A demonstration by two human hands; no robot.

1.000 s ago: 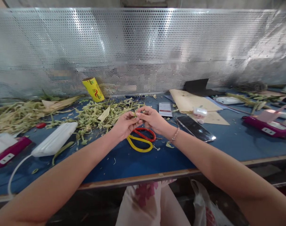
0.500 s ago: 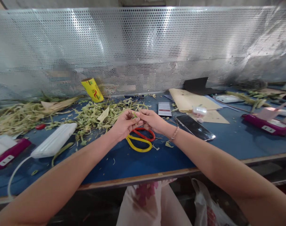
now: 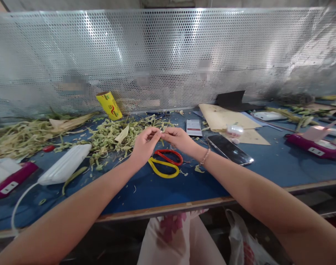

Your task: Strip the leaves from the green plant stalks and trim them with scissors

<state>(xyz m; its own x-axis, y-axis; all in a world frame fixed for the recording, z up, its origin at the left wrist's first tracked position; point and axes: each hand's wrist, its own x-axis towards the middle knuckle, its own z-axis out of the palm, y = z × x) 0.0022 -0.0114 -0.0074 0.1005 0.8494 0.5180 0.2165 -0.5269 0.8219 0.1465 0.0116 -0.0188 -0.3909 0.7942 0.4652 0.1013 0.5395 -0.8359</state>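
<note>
My left hand (image 3: 146,145) and my right hand (image 3: 179,140) meet above the table, thumbs and fingers pinched together at the tips. A small green plant piece (image 3: 162,141) shows as a sliver at the fingertips, mostly hidden by them. Below the hands lie scissors with one red handle loop (image 3: 169,151) and one yellow handle loop (image 3: 165,176); their blades are not visible. Just behind and left of my left hand spreads a heap of pale green plant bits (image 3: 109,136). A bracelet circles my right wrist.
A yellow tube (image 3: 109,106) leans against the perforated metal screen (image 3: 168,48). To the left are dry stalks (image 3: 27,132), a white corded block (image 3: 65,164) and a purple power strip (image 3: 13,180). Phones (image 3: 228,149) (image 3: 194,127) and brown paper (image 3: 223,117) lie on the right.
My left hand has turned and its fingers have drawn closer to the right hand's fingertips. Less of the green piece shows now. The scissors have stayed put.
</note>
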